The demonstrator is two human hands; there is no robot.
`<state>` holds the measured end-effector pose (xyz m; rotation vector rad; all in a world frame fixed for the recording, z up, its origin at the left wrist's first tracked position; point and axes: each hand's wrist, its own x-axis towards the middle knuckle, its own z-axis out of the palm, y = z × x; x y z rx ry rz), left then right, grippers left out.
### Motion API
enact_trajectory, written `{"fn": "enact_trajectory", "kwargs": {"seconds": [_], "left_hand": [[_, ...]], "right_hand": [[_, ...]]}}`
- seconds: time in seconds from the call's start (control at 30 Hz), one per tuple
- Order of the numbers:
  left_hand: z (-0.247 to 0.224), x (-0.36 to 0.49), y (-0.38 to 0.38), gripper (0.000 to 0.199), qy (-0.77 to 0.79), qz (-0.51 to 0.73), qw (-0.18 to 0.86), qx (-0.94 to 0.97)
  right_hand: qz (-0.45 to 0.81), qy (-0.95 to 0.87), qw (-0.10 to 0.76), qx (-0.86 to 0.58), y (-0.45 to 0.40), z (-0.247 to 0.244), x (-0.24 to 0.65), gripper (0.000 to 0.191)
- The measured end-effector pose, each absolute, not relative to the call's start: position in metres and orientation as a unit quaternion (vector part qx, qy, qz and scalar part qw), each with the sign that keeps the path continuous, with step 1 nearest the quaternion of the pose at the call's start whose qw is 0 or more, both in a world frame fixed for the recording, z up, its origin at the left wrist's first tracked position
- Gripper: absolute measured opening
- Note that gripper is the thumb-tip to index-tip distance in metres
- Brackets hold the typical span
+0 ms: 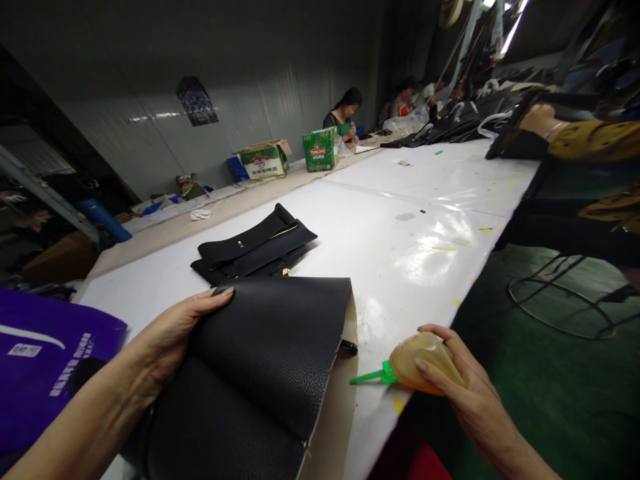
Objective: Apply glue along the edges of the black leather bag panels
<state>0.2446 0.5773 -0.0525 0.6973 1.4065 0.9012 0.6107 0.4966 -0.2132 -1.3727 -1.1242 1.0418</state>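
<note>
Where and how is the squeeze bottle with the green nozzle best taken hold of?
Probably by the rounded body of the squeeze bottle, coming from the right, as the right hand does, thumb and fingers around it. The slim green nozzle points left toward the black leather-look piece, so gripping there would likely obstruct the tip.

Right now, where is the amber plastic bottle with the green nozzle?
In the head view, the amber plastic bottle with the green nozzle is low, right of centre, in the right hand, its tip near the black pebbled piece's open edge.
</note>
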Motion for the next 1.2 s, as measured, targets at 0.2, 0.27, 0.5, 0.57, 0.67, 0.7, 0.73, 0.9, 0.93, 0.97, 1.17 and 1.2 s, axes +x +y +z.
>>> {"fn": "enact_trajectory", "kwargs": {"seconds": [0.2,0.27,0.5,0.57,0.67,0.7,0.73,0.9,0.93,0.97,1.17,1.2], "left_hand": [[-0.050,0.247,0.578,0.032,0.611,0.396,0.615,0.302],[-0.050,0.247,0.577,0.031,0.614,0.397,0.615,0.294],[-0.055,0.240,0.577,0.037,0.607,0.398,0.618,0.302],[-0.056,0.240,0.578,0.038,0.609,0.400,0.615,0.303],[-0.054,0.242,0.577,0.037,0.610,0.400,0.617,0.296],[-0.053,0.243,0.577,0.035,0.611,0.401,0.617,0.293],[-0.052,0.244,0.576,0.034,0.610,0.401,0.617,0.294],[-0.049,0.244,0.571,0.033,0.600,0.399,0.618,0.313],[-0.049,0.244,0.571,0.032,0.601,0.401,0.618,0.311],[-0.049,0.243,0.571,0.031,0.603,0.402,0.616,0.308],[-0.050,0.243,0.571,0.033,0.600,0.404,0.620,0.304],[-0.050,0.244,0.571,0.035,0.597,0.403,0.623,0.306]], "right_hand": [[0.388,-0.484,0.499,-0.605,0.494,-0.211,0.612,0.049],[0.430,-0.494,0.474,-0.589,0.488,-0.212,0.611,0.051],[0.364,-0.483,0.507,-0.614,0.494,-0.208,0.609,0.049],[0.377,-0.499,0.486,-0.611,0.490,-0.207,0.607,0.050],[0.440,-0.515,0.444,-0.587,0.478,-0.206,0.603,0.051],[0.451,-0.515,0.439,-0.582,0.475,-0.205,0.602,0.051],[0.450,-0.512,0.442,-0.583,0.474,-0.204,0.601,0.051],[0.369,-0.500,0.478,-0.621,0.476,-0.198,0.599,0.051],[0.372,-0.499,0.474,-0.622,0.473,-0.197,0.597,0.050],[0.387,-0.500,0.467,-0.619,0.469,-0.196,0.596,0.049],[0.403,-0.505,0.464,-0.606,0.459,-0.201,0.595,0.048],[0.386,-0.496,0.477,-0.614,0.462,-0.203,0.598,0.048]]}}
